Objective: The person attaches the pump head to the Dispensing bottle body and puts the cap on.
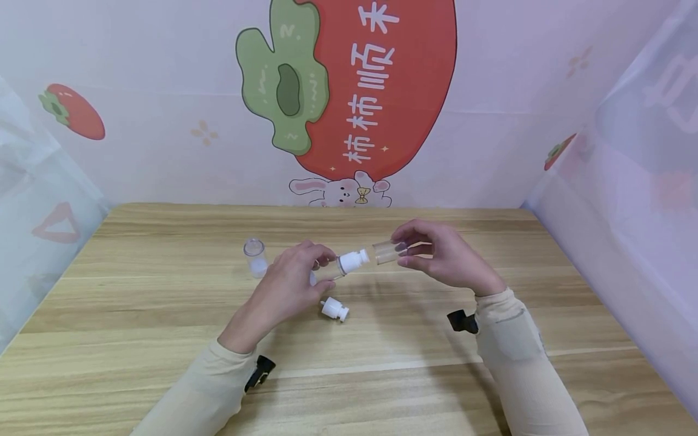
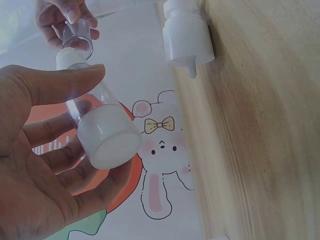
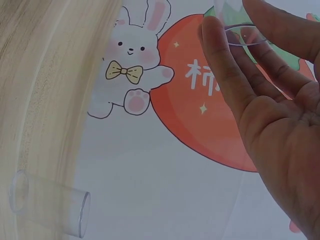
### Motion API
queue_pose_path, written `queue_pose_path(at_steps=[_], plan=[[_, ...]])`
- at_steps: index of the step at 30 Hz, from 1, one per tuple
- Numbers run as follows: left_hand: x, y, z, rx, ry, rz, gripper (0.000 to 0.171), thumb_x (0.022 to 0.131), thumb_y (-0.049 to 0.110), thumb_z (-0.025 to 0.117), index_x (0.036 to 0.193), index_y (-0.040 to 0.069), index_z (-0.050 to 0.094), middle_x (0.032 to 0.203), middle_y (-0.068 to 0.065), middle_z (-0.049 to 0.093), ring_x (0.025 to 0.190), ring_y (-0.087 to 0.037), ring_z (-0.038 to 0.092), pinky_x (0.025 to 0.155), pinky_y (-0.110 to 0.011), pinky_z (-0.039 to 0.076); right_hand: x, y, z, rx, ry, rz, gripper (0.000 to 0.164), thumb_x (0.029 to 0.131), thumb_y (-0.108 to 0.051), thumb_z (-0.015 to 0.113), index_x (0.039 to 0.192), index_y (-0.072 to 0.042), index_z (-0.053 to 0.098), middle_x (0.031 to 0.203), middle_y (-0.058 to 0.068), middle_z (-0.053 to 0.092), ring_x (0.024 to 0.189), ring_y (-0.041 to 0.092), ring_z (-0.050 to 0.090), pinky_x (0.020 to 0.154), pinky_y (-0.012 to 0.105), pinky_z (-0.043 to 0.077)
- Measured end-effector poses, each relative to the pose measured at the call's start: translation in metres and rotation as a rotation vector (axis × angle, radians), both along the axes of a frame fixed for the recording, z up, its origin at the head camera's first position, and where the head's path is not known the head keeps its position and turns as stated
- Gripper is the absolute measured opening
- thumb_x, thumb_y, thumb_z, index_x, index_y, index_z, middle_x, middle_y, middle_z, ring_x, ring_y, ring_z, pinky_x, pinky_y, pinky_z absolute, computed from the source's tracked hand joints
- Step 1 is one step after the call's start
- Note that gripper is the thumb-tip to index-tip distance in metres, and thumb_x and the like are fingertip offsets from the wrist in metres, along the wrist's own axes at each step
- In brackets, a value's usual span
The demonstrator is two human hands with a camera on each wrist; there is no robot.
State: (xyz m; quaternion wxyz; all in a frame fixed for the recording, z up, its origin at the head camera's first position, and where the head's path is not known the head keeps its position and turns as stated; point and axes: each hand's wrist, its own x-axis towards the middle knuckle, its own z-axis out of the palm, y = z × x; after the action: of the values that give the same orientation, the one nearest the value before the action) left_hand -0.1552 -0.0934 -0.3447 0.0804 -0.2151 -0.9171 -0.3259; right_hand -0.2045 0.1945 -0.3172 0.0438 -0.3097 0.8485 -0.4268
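Observation:
My left hand (image 1: 297, 272) grips a clear pump bottle (image 2: 100, 117) by its body, tilted with the white pump top pointing right. A white insert shows in the bottle's base. My right hand (image 1: 442, 251) pinches a clear cylindrical cap (image 1: 385, 252) by its far end. The cap's open rim faces the white pump top (image 1: 353, 260), close in front of it. Below the left fingers, a loose white pump head (image 1: 335, 309) with a small nozzle lies on the table.
A second clear bottle body (image 1: 255, 257) with a white base stands left of the left hand on the wooden table (image 1: 382, 387). Another clear cylinder (image 3: 50, 202) lies on the table in the right wrist view. A printed cloth (image 1: 180, 151) hangs behind the table.

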Motion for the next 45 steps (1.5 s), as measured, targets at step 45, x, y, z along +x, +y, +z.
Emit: queue_pose_path(at_steps=[45], plan=[[0.0,0.003,-0.002,-0.03,-0.03,-0.003,0.035,0.078,0.007,0.087,0.111,0.007,0.074,0.095,-0.006,0.066,0.086,-0.023,0.062,0.07,-0.037,0.05,0.004,-0.014,-0.003,0.0,0.003,0.045,0.033,0.084,0.006,0.079,0.114,-0.002,0.067,0.111,0.014,0.068,0.1,0.022,0.069,0.089,0.037,0.057]])
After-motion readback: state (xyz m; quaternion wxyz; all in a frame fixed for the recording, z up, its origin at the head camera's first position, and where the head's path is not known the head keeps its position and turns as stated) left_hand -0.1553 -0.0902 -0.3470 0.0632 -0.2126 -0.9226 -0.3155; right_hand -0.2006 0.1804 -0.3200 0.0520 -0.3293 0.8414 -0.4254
